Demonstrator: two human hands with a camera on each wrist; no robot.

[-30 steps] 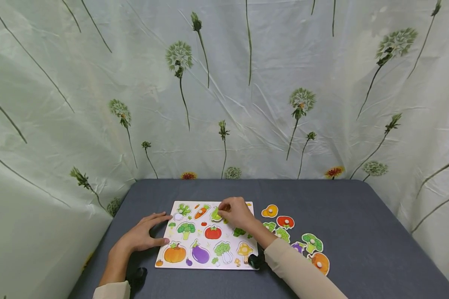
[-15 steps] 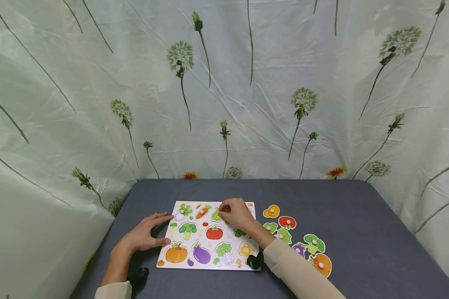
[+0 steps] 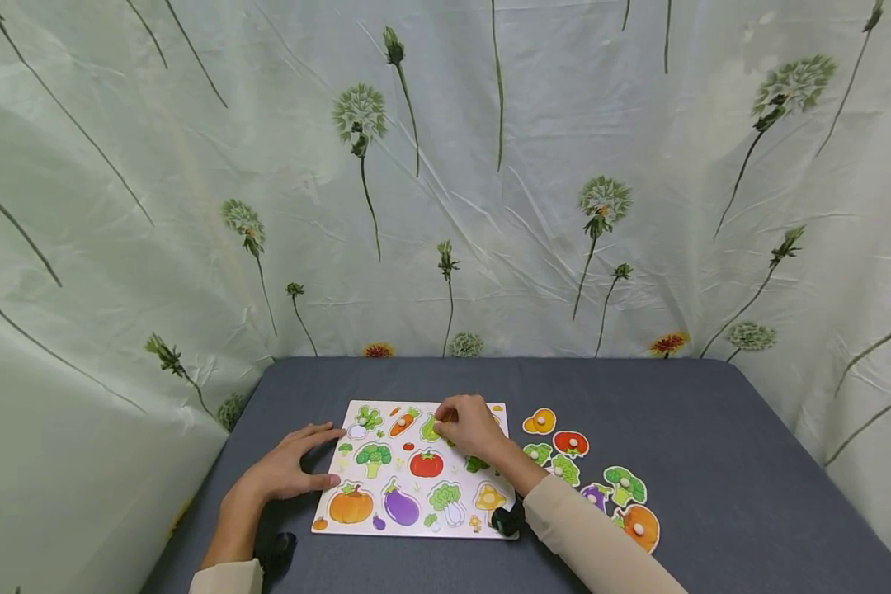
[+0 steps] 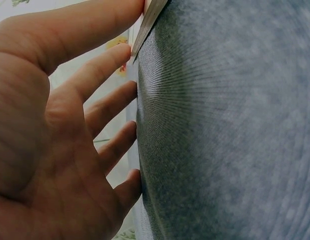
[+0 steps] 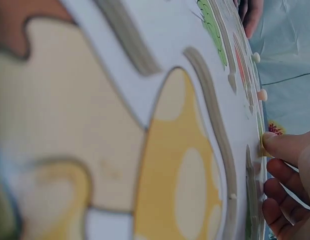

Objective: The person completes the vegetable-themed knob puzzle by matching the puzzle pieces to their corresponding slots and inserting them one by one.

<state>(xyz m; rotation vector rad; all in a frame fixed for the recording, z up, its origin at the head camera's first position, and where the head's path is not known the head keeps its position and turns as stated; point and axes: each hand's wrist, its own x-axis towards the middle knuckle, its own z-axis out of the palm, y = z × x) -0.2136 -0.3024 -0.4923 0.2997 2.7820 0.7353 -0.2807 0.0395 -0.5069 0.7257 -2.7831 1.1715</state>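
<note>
Centrally, a white board [image 3: 416,532] is laid flat on a dark table [image 3: 713,445], its long axis running left to right. Near its far edge, beside the carrot piece [image 3: 404,423], a green piece [image 3: 428,429] is pinched by the right hand [image 3: 471,426]; its narrower end is pointed away from the person, its long axis partly hidden. The board's left edge is touched by the spread, ungrasping left hand [image 3: 285,466].

- A dark grey table [image 3: 713,445] beneath the left hand [image 3: 288,464] and right hand [image 3: 473,425].
- A pale, creased curtain [image 3: 661,165] beyond both hands.
- A printed dandelion [image 3: 241,216] beyond the left hand.
- A red-orange printed flower [image 3: 378,351], beyond the gap between them.
</note>
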